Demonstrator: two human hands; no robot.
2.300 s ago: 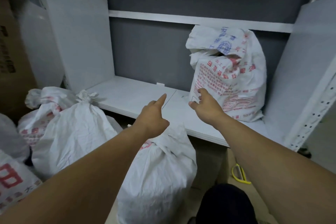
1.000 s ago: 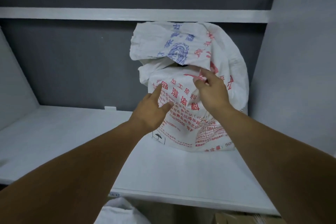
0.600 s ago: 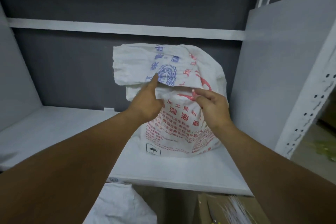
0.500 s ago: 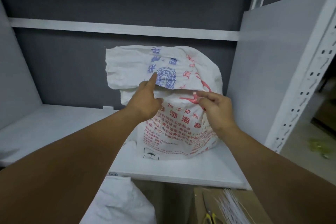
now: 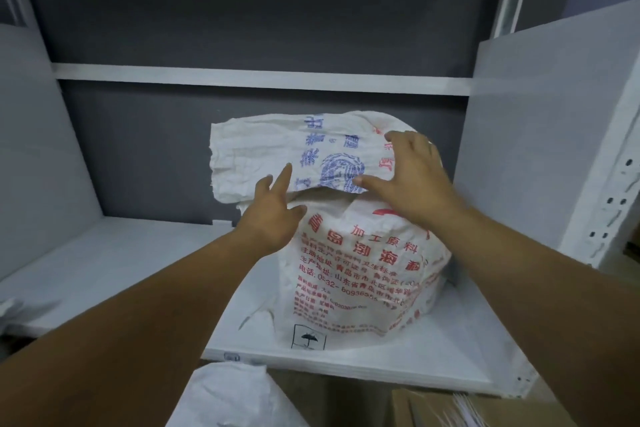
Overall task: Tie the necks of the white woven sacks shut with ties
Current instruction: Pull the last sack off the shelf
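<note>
Directly, sack (image 5: 356, 263) beneath right hand (image 5: 412, 184), on shelf (image 5: 467, 350)

Dim, soft light; edges bowed — slight blur

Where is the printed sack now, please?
In the head view, the sack stands right of centre on the shelf, with left hand and right hand at its top.

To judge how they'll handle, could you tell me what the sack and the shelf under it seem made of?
Sack: probably woven plastic fabric, matte white, with stiff creases and red and blue print. Shelf: smooth, matte white board, perhaps painted metal or laminate; unclear which.
</note>
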